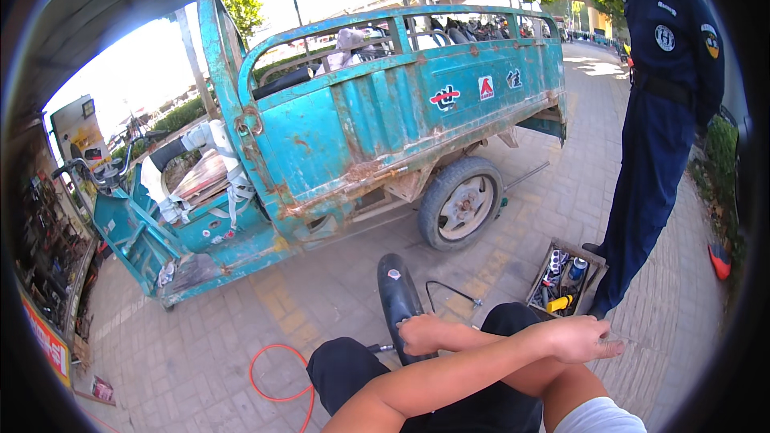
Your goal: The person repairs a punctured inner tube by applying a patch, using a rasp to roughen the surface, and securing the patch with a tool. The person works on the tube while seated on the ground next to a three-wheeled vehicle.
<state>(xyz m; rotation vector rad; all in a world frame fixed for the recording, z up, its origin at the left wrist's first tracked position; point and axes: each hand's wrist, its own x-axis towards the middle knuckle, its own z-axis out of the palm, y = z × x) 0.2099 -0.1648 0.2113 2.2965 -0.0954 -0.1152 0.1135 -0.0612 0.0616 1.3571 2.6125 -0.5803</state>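
A black inner tube (400, 291) with a round patch stands between my knees on the brick paving. My arms are crossed. My right hand (421, 334) lies over the tube with curled fingers; whether it grips the rubber or only rests there is hidden. Further right, my left hand (580, 340) is held past my right knee, thumb apart from the fingers, with nothing visible in it. A dark hose fitting (380, 348) meets the tube's left side, partly behind my knee. Beyond the tube lies a thin black hose (442, 284) with a metal end.
A teal cargo tricycle (361, 126) stands ahead, its rear wheel (462, 203) facing me. A wooden toolbox (595, 279) sits beside a standing person (652, 132) in dark blue uniform. An orange air hose (251, 376) loops at left. A metal rod (528, 174) juts behind the wheel.
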